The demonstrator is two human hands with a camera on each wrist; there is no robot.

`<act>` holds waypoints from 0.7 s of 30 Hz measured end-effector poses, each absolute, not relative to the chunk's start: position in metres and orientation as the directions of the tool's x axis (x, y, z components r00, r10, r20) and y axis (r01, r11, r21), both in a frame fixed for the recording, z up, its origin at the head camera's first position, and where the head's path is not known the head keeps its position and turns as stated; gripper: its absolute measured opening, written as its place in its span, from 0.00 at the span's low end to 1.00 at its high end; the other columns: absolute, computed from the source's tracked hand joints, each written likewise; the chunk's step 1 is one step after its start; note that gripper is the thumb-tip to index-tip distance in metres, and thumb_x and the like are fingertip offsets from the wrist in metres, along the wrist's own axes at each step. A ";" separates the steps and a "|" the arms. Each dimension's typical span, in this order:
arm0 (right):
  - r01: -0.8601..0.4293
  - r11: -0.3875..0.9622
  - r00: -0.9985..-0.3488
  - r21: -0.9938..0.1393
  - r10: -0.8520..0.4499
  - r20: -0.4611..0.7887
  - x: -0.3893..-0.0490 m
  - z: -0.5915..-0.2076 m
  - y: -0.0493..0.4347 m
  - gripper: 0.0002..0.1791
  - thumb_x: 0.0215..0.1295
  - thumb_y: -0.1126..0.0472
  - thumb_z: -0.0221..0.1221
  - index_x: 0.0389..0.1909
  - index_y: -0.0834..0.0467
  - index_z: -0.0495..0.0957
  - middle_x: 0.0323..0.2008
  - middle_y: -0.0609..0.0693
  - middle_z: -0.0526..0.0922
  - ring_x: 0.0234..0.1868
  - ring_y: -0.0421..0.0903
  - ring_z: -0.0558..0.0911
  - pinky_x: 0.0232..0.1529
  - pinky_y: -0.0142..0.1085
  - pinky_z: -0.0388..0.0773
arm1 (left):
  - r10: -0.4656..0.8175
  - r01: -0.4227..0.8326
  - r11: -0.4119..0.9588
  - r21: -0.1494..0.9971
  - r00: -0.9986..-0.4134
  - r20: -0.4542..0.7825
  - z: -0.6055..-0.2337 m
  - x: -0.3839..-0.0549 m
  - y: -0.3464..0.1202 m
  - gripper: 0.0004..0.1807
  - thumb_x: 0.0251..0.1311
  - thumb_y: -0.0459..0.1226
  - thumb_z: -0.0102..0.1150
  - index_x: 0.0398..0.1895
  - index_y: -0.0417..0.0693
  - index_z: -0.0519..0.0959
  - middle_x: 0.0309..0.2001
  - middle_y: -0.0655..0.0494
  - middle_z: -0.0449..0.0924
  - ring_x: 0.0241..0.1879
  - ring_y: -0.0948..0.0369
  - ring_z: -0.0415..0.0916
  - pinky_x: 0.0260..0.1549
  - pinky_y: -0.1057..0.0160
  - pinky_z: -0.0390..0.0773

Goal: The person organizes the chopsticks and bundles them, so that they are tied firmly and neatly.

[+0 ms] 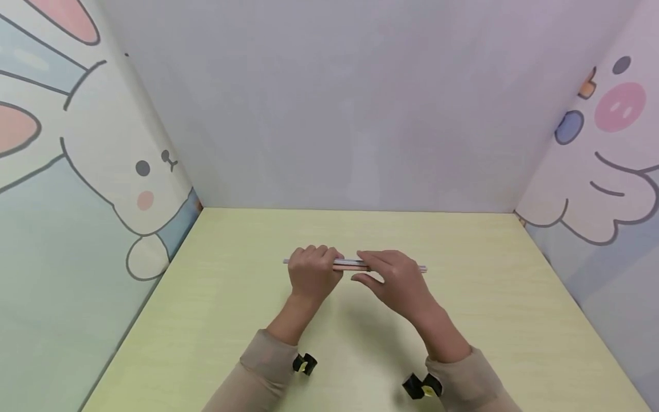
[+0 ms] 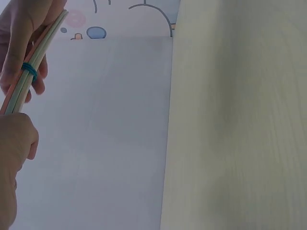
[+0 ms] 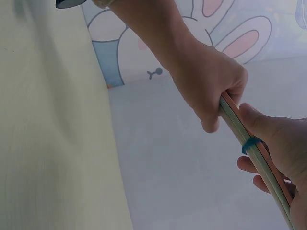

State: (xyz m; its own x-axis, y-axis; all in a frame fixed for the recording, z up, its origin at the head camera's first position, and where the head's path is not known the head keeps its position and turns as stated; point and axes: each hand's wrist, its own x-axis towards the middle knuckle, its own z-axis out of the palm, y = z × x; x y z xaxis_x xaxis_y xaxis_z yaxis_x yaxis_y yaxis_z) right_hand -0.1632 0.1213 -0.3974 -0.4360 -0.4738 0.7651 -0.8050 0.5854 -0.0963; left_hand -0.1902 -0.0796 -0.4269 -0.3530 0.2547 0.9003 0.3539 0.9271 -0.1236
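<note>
A bundle of slim chopsticks, pink and pale green, is held level above the table in the head view. My left hand grips it firmly toward its left end, fingers wrapped round it. A teal rubber band encircles the bundle between the two hands' grips, beside the right thumb. My right hand loosely holds the right part, with thumb and fingers on opposite sides of the sticks. In the left wrist view the right hand's fingers show behind the band. The palm hides part of the bundle.
Beneath the hands lies a pale yellow tabletop. A plain grey wall stands behind it. Side panels with cartoon animals, a rabbit panel on the left and a pig panel on the right, border the table.
</note>
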 end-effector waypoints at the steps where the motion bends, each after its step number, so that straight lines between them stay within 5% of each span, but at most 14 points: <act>1: -0.802 0.587 -0.440 -0.107 -0.461 0.771 -0.163 -0.397 0.123 0.27 0.39 0.60 0.81 0.44 0.63 0.87 0.38 0.53 0.89 0.36 0.50 0.88 0.37 0.45 0.83 | 0.246 0.346 0.931 -0.115 -0.364 0.899 -0.427 -0.190 -0.082 0.09 0.40 0.34 0.69 0.11 0.51 0.79 0.11 0.60 0.74 0.09 0.62 0.64 0.13 0.64 0.62; 10: -0.800 0.587 -0.475 -0.126 -0.490 0.731 -0.165 -0.402 0.125 0.17 0.50 0.67 0.75 0.43 0.64 0.87 0.38 0.53 0.89 0.35 0.51 0.87 0.35 0.43 0.83 | 0.232 0.335 0.937 -0.100 -0.385 0.893 -0.430 -0.191 -0.091 0.08 0.38 0.34 0.70 0.12 0.49 0.80 0.10 0.60 0.73 0.08 0.62 0.61 0.12 0.64 0.60; 21: -0.793 0.597 -0.465 -0.121 -0.465 0.753 -0.164 -0.403 0.117 0.18 0.45 0.65 0.78 0.40 0.62 0.88 0.35 0.51 0.89 0.30 0.47 0.86 0.30 0.41 0.82 | 0.208 0.334 0.940 -0.075 -0.384 0.900 -0.433 -0.189 -0.086 0.09 0.40 0.32 0.67 0.10 0.49 0.77 0.10 0.59 0.71 0.08 0.62 0.60 0.12 0.64 0.59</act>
State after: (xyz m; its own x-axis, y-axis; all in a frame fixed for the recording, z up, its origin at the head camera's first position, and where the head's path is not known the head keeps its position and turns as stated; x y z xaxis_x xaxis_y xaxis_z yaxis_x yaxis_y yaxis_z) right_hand -0.1642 0.1165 -0.4029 -0.4654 -0.4647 0.7533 -0.7928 0.5973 -0.1214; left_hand -0.1893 -0.0864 -0.4325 -0.3842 0.2080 0.8995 0.3337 0.9397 -0.0747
